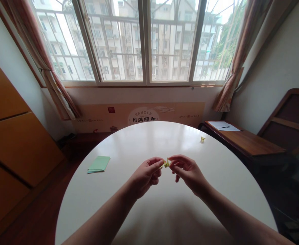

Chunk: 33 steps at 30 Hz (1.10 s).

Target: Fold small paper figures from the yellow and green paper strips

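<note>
Above the middle of the white table (129,143), a small folded piece of yellow-green paper (166,163) is held between my two hands. My left hand (149,173) pinches its left side between thumb and forefinger, the other fingers curled under. On the right side, the thumb and forefinger of my right hand (187,172) close on the paper, while its lower fingers hang loosely bent. Fingertips cover part of the folds, so the full shape is hidden. Another small folded yellow paper figure (202,139) stands at the far right of the tabletop.
Light green paper sheets (100,164) lie stacked at the table's left. Beyond its right edge, a wooden bench (251,141) bears a white sheet (222,126) with a dark pen on it. A printed cardboard panel (101,117) leans under the window behind the table.
</note>
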{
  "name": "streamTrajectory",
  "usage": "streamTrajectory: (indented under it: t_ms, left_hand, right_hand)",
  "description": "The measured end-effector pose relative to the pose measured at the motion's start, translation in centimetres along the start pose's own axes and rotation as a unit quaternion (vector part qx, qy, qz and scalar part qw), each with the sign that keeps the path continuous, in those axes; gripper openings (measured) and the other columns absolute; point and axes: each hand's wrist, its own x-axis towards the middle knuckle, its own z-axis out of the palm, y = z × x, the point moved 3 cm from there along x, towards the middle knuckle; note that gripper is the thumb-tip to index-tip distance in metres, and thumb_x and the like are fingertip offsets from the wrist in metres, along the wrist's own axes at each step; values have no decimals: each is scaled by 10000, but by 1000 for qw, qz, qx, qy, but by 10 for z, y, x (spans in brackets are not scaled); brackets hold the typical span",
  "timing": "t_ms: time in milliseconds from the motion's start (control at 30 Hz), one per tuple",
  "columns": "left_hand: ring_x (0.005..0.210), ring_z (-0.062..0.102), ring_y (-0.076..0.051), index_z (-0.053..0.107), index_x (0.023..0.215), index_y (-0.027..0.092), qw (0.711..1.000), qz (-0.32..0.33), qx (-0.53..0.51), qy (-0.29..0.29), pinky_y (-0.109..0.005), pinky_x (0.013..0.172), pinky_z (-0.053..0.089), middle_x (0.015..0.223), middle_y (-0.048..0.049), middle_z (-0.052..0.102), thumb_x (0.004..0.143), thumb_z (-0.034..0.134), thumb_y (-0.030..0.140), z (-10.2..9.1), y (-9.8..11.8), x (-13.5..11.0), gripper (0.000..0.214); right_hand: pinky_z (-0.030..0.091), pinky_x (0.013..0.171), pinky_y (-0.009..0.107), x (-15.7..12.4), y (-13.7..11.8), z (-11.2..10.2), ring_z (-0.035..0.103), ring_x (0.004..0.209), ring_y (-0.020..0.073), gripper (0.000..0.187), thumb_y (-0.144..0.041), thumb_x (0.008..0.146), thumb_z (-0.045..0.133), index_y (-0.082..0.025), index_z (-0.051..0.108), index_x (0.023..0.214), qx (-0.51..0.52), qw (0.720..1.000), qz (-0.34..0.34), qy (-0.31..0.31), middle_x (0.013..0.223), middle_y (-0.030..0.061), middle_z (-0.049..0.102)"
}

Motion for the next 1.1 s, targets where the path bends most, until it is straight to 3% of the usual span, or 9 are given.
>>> streamTrajectory:
  t_ms: [200,367,433,533,633,800,967,1100]
  left_hand:
    - [507,303,-31,576,802,155,999,-11,-31,-3,-158,438,158,644,70,396,657,879,368,0,-2,1,398]
    - [524,366,-35,648,939,153,999,-30,24,21,-153,432,197,739,36,482,700,818,364,-3,-2,0,362]
    - [546,406,-58,669,959,150,993,9,90,80,-162,428,242,765,15,516,740,758,391,-8,4,0,337]
    - [547,427,-99,689,876,145,953,126,227,158,-199,435,314,675,14,517,792,683,431,-13,17,-3,297]
    - [563,482,-127,709,850,150,910,189,338,146,-226,474,372,663,-12,588,809,681,456,-9,24,-8,309]
    - [701,601,-181,731,815,166,879,238,393,129,-258,587,473,822,-72,705,789,722,381,-2,20,-11,216]
    - [658,593,-171,736,798,160,901,210,362,114,-224,476,433,805,-74,700,791,717,388,-4,17,-7,229]
    - [563,521,-130,734,821,138,921,179,334,85,-202,390,399,769,-66,672,792,714,424,-6,17,-4,288]
  right_hand:
    - [515,428,233,-3,-4,2,568,640,158,210,-377,772,795,-188,738,844,8,1000,-19,-5,703,23,629]
    - [508,426,244,-5,-14,1,574,626,164,187,-377,805,760,-195,723,834,-18,999,-37,2,694,19,621]
    - [504,436,250,-6,-20,-2,578,645,169,142,-344,824,735,-203,720,828,-83,994,-75,12,757,34,640]
    - [481,454,245,-8,-29,-5,600,669,176,70,-270,839,708,-214,711,796,-212,966,-144,39,791,46,663]
    - [480,470,252,-11,-34,-4,616,646,170,79,-215,855,671,-224,703,783,-281,942,-181,42,777,41,670]
    - [503,475,259,-17,-35,6,625,623,166,117,-197,879,632,-235,716,807,-318,925,-208,17,789,47,679]
    - [511,505,260,-19,-32,10,619,657,165,111,-183,860,640,-236,725,907,-288,938,-192,-5,832,47,674]
    - [473,460,240,-13,-25,2,572,681,171,204,-253,868,625,-219,703,1053,-182,979,-90,33,837,49,635]
